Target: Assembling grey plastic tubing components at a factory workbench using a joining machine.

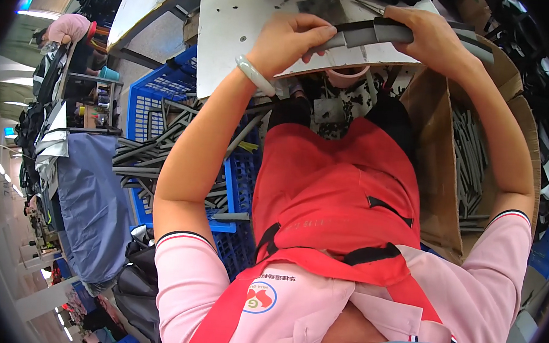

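A curved grey strip with black edging (360, 35) is stretched between my two hands above the front edge of the white table (230, 36). My left hand (291, 39) pinches its left end between thumb and fingers. Farther right, my right hand (427, 38) is closed around the strip, whose grey and black tail extends past the wrist. A short grey sleeve-like section overlaps the middle of the strip. Pointed metal scissors or tweezers (368, 7), too small to tell which, lie on the table just beyond the strip. My right fingertips are partly hidden.
At left, a blue plastic crate (140, 90) holds many grey strips (161, 133). An open cardboard box (430, 113) at right holds more strips. A dark metal plate (323, 9) and black scraps lie on the table. A pink bin (346, 78) stands underneath. Another person (70, 28) bends over far left.
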`<move>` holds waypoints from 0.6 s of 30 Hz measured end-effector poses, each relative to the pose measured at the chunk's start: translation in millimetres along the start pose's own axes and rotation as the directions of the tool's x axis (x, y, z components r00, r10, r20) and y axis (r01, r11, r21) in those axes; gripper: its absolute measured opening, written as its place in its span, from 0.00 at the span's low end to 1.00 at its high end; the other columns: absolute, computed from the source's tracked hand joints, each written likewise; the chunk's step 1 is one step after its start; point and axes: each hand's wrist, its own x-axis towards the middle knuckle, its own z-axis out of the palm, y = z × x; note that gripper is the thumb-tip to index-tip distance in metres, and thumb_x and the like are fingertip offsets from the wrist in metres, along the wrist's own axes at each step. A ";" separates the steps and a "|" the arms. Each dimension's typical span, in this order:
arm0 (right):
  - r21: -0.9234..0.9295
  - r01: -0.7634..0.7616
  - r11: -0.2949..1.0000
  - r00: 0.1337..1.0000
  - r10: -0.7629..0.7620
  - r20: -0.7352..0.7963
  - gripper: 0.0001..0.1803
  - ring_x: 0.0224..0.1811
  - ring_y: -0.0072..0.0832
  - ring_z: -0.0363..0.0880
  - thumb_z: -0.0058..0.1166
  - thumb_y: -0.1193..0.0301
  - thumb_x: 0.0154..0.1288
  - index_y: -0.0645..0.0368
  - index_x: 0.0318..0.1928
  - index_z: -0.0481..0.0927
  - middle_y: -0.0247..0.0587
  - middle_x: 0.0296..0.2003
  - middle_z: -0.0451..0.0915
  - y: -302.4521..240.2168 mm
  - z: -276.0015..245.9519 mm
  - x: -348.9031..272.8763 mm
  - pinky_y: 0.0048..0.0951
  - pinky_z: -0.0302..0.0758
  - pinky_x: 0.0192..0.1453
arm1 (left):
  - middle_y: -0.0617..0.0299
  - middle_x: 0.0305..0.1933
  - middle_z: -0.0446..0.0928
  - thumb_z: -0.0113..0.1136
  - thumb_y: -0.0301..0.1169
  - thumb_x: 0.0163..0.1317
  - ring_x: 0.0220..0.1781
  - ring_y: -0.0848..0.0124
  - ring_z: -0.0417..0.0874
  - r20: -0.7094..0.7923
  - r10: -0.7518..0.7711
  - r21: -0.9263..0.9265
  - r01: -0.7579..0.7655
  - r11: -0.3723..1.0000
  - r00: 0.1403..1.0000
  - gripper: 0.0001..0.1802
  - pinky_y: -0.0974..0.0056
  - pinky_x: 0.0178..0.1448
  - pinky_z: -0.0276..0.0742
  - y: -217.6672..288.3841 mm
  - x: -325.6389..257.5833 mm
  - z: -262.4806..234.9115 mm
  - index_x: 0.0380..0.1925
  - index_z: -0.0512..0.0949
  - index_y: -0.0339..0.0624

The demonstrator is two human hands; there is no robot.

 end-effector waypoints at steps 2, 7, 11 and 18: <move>-0.002 -0.059 0.998 0.998 0.059 0.024 0.26 0.47 0.49 0.77 0.61 0.74 0.50 0.63 0.52 0.74 0.52 0.43 0.80 -2.0 -0.4 8.1 0.39 0.74 0.51 | 0.64 0.26 0.81 0.61 0.38 0.62 0.24 0.80 0.75 -0.038 0.036 0.072 -0.033 0.997 0.999 0.16 0.72 0.28 0.70 0.8 7.0 -3.8 0.40 0.83 0.34; -0.035 -0.109 0.993 0.993 0.110 0.041 0.25 0.47 0.48 0.78 0.61 0.72 0.52 0.61 0.53 0.75 0.52 0.43 0.80 13.8 10.2 22.1 0.39 0.74 0.51 | 0.63 0.25 0.81 0.66 0.38 0.60 0.22 0.81 0.75 -0.161 0.161 0.211 -0.125 0.969 0.974 0.17 0.75 0.26 0.69 -8.6 27.6 -5.8 0.41 0.84 0.35; -0.072 -0.163 0.984 0.986 0.166 0.028 0.26 0.47 0.47 0.78 0.61 0.71 0.53 0.61 0.55 0.74 0.53 0.43 0.80 15.2 16.6 31.8 0.39 0.75 0.51 | 0.63 0.25 0.81 0.66 0.38 0.60 0.22 0.81 0.75 -0.169 0.118 0.234 -0.076 0.969 0.978 0.17 0.75 0.26 0.69 -12.5 36.1 -12.2 0.41 0.84 0.35; -0.101 -0.194 0.976 0.963 0.209 0.171 0.19 0.39 0.50 0.80 0.59 0.63 0.52 0.59 0.43 0.78 0.55 0.33 0.81 -2.4 -13.7 46.5 0.45 0.74 0.40 | 0.62 0.24 0.80 0.64 0.36 0.61 0.20 0.81 0.72 -0.174 0.095 0.186 -0.062 0.981 0.980 0.15 0.74 0.25 0.67 -8.7 41.9 -17.8 0.40 0.84 0.34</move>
